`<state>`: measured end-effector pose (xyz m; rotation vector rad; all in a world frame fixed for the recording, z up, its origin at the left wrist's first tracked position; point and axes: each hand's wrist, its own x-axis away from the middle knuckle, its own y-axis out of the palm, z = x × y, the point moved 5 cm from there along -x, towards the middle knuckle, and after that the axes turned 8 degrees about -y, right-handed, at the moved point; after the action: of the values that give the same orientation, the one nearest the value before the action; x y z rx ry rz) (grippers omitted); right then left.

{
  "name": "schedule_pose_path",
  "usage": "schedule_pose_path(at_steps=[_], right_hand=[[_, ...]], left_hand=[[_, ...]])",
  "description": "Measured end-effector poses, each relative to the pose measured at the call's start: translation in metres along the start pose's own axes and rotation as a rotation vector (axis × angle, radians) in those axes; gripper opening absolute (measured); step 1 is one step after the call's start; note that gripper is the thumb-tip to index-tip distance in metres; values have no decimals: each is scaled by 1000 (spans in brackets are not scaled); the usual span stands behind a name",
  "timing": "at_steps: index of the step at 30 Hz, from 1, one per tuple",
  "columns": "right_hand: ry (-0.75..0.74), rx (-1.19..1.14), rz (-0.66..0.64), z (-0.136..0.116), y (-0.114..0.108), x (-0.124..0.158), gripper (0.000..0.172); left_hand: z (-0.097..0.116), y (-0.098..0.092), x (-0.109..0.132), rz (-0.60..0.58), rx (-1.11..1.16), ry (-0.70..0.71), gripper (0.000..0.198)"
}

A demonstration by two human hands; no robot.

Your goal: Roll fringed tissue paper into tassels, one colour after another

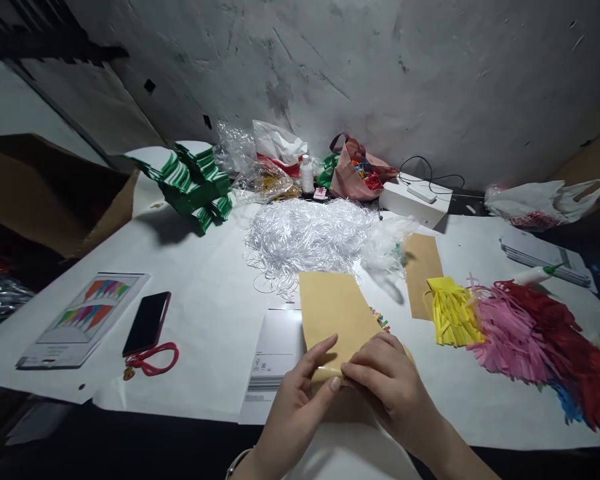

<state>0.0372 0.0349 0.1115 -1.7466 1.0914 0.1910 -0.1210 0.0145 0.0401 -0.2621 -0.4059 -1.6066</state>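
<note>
A tan sheet of paper [333, 308] lies on the white table in front of me, its near end folded up. My left hand [296, 407] pinches that near edge, thumb on top and fingers beneath. My right hand [387, 387] presses on the same folded edge from the right with its fingers curled over the paper. Under the sheet lies a white printed page [273, 353].
A heap of white shredded strands [315, 235] lies behind the sheet. Yellow [450, 312], pink [510, 337] and red [575, 350] paper tassels spread to the right, beside a second tan sheet [421, 267]. A black phone [147, 323], a red strap [153, 360] and a colour card [87, 319] lie left. Green folded paper [195, 183] stands at the back.
</note>
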Motion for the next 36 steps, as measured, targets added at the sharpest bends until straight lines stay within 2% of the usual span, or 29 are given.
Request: schedule_pose_path(at_steps=[10,18,24,27,30,32,36], right_hand=[[-30,-59,60,-2,0,4,21],[-131,37,126,-8,2,7,22],[-183,104,101,-7,7,14,23],[-138,34,106,-2,6,15,24],[33,-126,34,8,6,13,20],[131,-204,-33,13,7,12,18],[112,-193,-64,12,6,9,18]], left_hand=[[3,5,5,-56,86,-76,52],[-5,3,1,-16,134,-110,50],[-7,4,0,-4,245,-177,57],[-6,4,0,14,250,-173,58],[-3,7,2,-43,244,-116,57],[-2,8,4,-58,164,-68,55],[-4,6,4,-44,-1,-33,52]])
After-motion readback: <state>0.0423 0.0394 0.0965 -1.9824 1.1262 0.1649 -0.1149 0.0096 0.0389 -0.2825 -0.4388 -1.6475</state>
